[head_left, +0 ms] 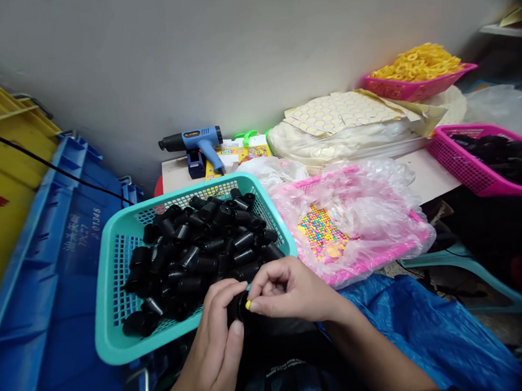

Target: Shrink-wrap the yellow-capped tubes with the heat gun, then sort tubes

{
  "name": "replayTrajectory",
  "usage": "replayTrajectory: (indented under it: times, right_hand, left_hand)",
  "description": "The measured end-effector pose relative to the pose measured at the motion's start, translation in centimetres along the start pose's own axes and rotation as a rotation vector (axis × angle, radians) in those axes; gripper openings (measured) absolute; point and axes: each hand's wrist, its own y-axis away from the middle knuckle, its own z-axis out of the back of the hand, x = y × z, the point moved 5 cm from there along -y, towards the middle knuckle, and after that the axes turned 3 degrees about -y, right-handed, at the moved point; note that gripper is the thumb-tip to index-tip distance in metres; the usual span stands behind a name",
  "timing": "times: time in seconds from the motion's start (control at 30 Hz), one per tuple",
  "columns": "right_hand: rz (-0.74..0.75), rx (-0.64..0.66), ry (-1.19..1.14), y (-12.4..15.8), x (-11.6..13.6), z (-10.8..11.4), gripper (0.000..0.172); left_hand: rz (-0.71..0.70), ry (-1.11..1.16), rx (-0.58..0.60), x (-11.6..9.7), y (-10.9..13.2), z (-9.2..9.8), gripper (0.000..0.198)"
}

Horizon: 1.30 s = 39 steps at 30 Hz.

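My left hand [216,334] is closed around a small black plastic cylinder [236,308], its round end turned toward my right hand. Between the thumb and forefinger of my right hand [288,291] is a tiny yellow bead [248,305], right at the mouth of the cylinder. Both hands are just over the near edge of a turquoise basket [104,311] heaped with similar black cylinders [202,240]. Beyond my right hand, many coloured beads [320,230] lie on clear plastic lining a pink basket [371,265].
A blue heat gun [200,141] stands behind the turquoise basket. Sticker sheets [344,112] lie on a bag at the back. Yellow rings fill one pink basket [422,88]; black parts fill another [458,168]. Blue crates [57,261] stand at left, a blue sheet [420,333] at right.
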Motion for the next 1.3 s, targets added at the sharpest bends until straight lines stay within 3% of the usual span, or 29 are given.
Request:
replayTrajectory:
  times: [0.3, 0.43, 0.53, 0.6, 0.67, 0.77, 0.93, 1.1, 1.3]
  right_hand:
    - [-0.017, 0.025, -0.02, 0.1, -0.2, 0.1, 0.024]
    - [0.151, 0.013, -0.07, -0.2, 0.0, -0.2, 0.036]
    - [0.29, 0.22, -0.2, -0.5, -0.1, -1.5, 0.055]
    - [0.391, 0.3, -0.245, -0.7, 0.0, -2.0, 0.047]
    - [0.45, 0.281, -0.265, -1.0, -0.1, -2.1, 0.036]
    - [0.388, 0.252, -0.329, -1.6, -0.6, -2.2, 0.034]
    - [0.255, 0.168, -0.311, -1.9, -1.7, -2.6, 0.051]
    - [0.282, 0.214, -0.285, -1.1, -1.5, -2.8, 0.058]
    - [0.282, 0.226, -0.248, -0.9, -1.6, -2.6, 0.054]
  left_hand:
    - [-0.022, -0.025, -0.013, 0.0, -0.3, -0.1, 0.031]
    - [-0.124, 0.005, 0.037, -0.9, -0.4, -0.3, 0.031]
    - [-0.115, 0.074, 0.083, -1.4, -0.2, -0.5, 0.033]
    - [-0.052, 0.086, 0.087, -1.5, 0.1, -0.4, 0.034]
    - [0.006, 0.092, 0.083, -1.3, 0.3, -0.3, 0.036]
    - [0.053, 0.157, 0.09, -0.6, 0.1, -0.3, 0.037]
    - [0.036, 0.49, 0.125, 0.2, -1.4, -0.4, 0.037]
    - [0.029, 0.568, 0.156, 0.5, -2.1, -0.1, 0.028]
    - [0.015, 0.684, 0.028, 0.7, -2.3, 0.1, 0.026]
